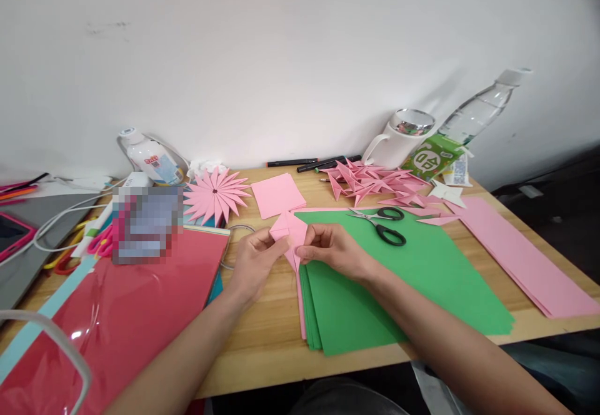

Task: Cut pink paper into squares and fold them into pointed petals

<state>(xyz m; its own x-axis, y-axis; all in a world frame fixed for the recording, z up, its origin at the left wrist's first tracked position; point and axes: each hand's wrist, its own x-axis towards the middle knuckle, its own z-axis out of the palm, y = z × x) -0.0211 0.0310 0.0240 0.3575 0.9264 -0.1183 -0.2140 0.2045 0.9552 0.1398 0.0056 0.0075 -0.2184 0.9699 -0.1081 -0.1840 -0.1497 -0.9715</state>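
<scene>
Between my two hands is a folded piece of pink paper (285, 224), kite-shaped with a narrow tip pointing toward me. My left hand (257, 255) pinches its left side, thumb lying on the front. On the right edge, my right hand (332, 249) grips with thumb and curled fingers. The piece is over the left edge of a stack of green paper (398, 284). Just behind it lies a stack of square pink sheets (278, 194). A pink pointed paper rosette (215, 193) rests to the left of those squares.
Black-handled scissors (387, 224) lie on the green stack. Folded pink pieces (370, 180) are heaped behind, near a white mug (405, 137), a green carton (434, 155) and a tilted clear bottle (482, 105). Pink strips (525, 255) lie right; a red folder (154, 302) lies left.
</scene>
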